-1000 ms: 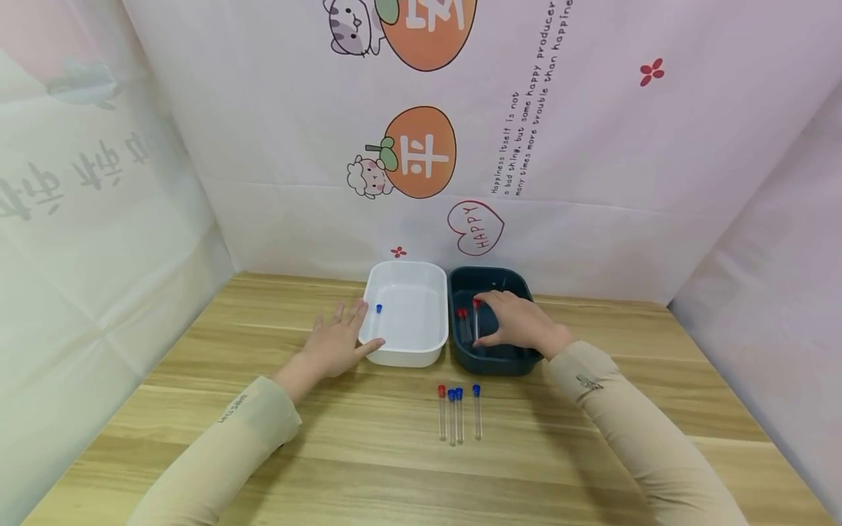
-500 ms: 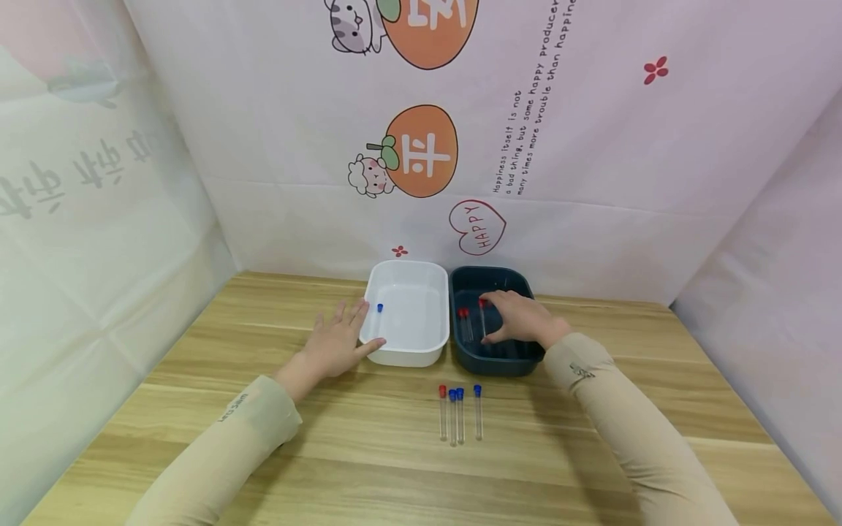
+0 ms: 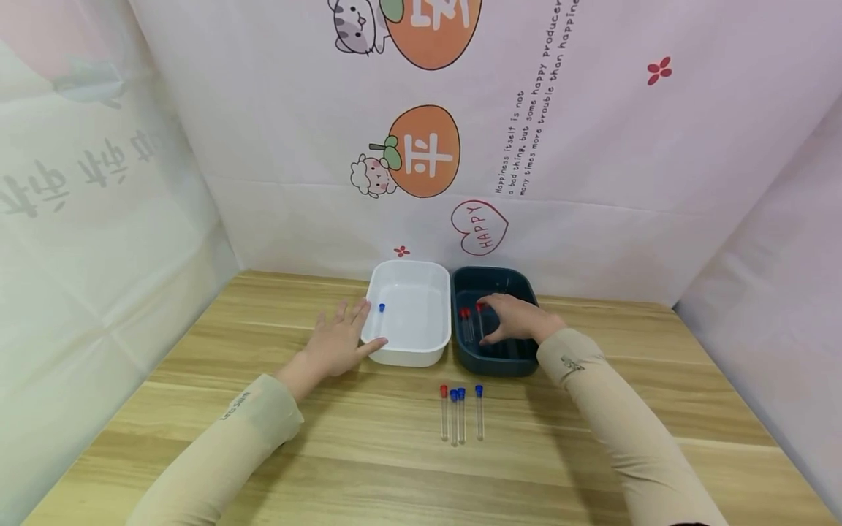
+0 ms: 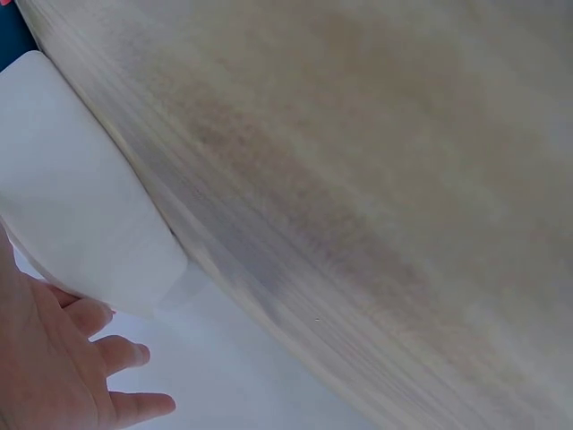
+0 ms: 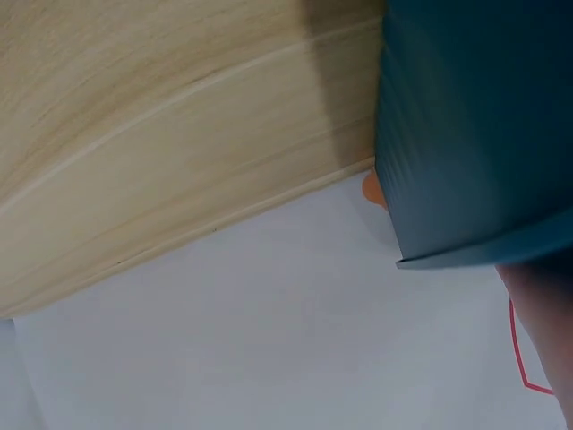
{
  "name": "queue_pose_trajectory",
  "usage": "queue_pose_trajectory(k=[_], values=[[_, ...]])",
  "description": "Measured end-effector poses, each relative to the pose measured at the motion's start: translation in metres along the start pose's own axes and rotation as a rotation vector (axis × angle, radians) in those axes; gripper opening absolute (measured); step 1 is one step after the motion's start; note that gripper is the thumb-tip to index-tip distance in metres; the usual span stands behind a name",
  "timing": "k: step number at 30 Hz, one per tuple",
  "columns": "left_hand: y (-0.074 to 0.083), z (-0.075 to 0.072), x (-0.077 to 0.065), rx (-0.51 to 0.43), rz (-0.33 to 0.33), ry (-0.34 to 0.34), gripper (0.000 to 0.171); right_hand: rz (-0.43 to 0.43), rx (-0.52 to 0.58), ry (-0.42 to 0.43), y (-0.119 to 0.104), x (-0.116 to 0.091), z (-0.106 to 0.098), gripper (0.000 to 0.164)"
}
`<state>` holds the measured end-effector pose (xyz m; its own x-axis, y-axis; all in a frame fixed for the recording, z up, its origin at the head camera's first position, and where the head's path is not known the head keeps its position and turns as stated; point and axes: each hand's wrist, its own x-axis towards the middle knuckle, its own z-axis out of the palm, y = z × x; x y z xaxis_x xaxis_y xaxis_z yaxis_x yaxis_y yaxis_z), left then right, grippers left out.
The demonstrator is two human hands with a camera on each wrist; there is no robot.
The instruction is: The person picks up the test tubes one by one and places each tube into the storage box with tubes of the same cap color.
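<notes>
In the head view my left hand (image 3: 335,343) lies against the left side of the white bin (image 3: 414,356), fingers spread and thumb over the rim. The left wrist view shows those fingers (image 4: 125,408) straight beside the bin wall. A blue-capped test tube (image 3: 381,310) lies inside this bin. Within the dark bin (image 3: 496,365), my right hand (image 3: 516,320) holds a red-capped test tube (image 3: 480,325) lengthwise, fingers at the cap and thumb at the lower end. To its left are other red-capped tubes (image 3: 466,325), overlapping. In the right wrist view the bin wall hides most of that hand.
On the wooden table (image 3: 368,453), in front of the bins, lie a red-capped tube (image 3: 444,413), two blue-capped tubes (image 3: 457,416) close together, and another blue-capped tube (image 3: 479,413) slightly apart. A printed cloth backdrop (image 3: 296,219) rises right behind both bins.
Inside the dark bin, my right hand has shifted slightly with its tube, which sits a little lower now. My left hand stays on the white bin. The head view has drifted slightly.
</notes>
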<state>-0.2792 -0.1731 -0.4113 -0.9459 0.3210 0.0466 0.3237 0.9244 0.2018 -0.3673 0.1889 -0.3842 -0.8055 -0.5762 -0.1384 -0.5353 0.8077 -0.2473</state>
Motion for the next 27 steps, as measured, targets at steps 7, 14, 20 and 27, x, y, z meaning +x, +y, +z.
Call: queue_pose_trajectory(k=[7, 14, 20, 27], values=[[-0.001, 0.002, 0.0, 0.01, -0.002, -0.008, 0.093, 0.018, -0.004, -0.031, 0.002, 0.005, 0.007, 0.086], [0.001, 0.0, 0.0, 0.009, 0.003, -0.003, 0.092, 0.031, -0.002, -0.031, 0.001, 0.009, 0.008, 0.084], [0.001, -0.002, 0.001, -0.002, 0.003, -0.007, 0.092, 0.032, -0.003, -0.037, 0.001, 0.013, 0.009, 0.083], [0.0, 0.0, 0.001, 0.003, 0.003, -0.007, 0.093, 0.018, -0.014, -0.041, 0.004, 0.017, 0.012, 0.083]])
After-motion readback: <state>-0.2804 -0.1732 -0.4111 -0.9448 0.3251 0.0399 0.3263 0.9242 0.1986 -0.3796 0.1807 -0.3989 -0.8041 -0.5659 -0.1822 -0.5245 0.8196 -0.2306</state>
